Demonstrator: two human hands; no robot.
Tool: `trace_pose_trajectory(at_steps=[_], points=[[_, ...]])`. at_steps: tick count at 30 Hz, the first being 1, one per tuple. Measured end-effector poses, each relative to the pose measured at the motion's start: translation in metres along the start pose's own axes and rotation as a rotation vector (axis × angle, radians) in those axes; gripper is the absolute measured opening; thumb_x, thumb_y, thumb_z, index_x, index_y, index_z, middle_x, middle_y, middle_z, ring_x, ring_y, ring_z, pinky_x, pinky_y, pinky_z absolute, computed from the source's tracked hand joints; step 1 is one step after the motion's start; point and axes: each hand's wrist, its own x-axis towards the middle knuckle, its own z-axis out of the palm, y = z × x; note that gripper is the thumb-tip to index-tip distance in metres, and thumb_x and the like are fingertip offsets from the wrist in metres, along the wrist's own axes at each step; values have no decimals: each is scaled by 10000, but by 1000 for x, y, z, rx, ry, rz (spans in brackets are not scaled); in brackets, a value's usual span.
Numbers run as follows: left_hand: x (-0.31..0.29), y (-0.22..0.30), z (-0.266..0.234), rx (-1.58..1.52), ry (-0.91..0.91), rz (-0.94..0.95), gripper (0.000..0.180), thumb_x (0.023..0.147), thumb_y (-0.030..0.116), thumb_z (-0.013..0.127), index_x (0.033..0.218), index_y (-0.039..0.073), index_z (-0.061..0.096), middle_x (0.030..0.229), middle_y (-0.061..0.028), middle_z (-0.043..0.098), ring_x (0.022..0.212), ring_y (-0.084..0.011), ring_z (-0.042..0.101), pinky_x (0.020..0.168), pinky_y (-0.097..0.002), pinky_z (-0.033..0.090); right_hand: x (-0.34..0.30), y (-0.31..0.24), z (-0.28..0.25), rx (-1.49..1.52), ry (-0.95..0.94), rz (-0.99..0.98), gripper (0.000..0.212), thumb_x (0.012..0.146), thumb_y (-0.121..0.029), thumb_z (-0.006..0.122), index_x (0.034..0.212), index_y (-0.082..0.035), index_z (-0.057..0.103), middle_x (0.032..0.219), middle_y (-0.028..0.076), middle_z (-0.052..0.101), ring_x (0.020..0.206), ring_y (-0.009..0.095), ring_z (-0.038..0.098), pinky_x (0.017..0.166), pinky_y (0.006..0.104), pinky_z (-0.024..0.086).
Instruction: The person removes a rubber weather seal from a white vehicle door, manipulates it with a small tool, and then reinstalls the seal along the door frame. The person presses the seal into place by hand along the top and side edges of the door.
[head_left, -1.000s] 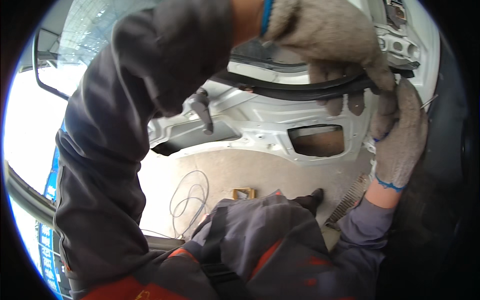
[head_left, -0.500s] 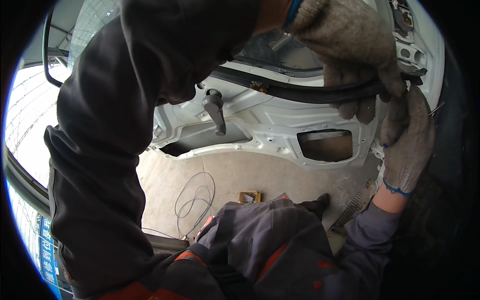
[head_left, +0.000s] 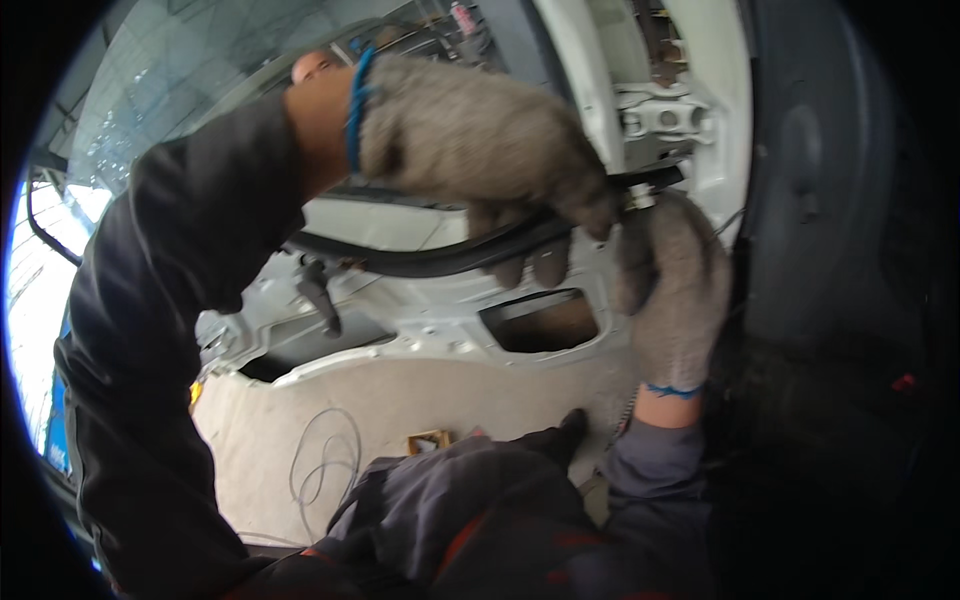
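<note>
Seating of the black rubber seal (head_left: pixel 430 258) on the white car door (head_left: pixel 440 320) was in hand: left hand (head_left: pixel 480 150) and right hand (head_left: pixel 675 290) each held a clenched grip on it, and pressing its end home appeared next.

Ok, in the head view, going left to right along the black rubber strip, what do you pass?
Small black lever on the white metal door panel → long black rubber sealing strip → left hand in a grey knitted glove → right hand in a grey knitted glove → dark vehicle body edge.

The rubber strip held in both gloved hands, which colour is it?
Black; the rubber strip shows best in the head view.
</note>
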Motion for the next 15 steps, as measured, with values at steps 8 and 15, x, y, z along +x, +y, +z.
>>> trace_pose_trajectory(at_steps=[8, 15], points=[[-6, 51, 32, -125, 185, -339, 460, 1049, 319, 582, 1344, -34, 597, 990, -161, 759, 866, -222, 750, 742, -344, 624, -5, 1, -14, 67, -84, 6, 207, 1011, -230, 670, 1056, -28, 668, 735, 28, 664, 533, 44, 542, 441, 201, 411], [-1, 36, 35, -129, 169, -295, 494, 1010, 324, 622, 1329, -53, 619, 1018, -145, 756, 863, -201, 736, 790, -335, 600, -5, -4, -8, 8, -68, 67, 273, 1032, -298, 650, 1002, -26, 658, 704, 20, 636, 525, 54, 543, 436, 213, 406]])
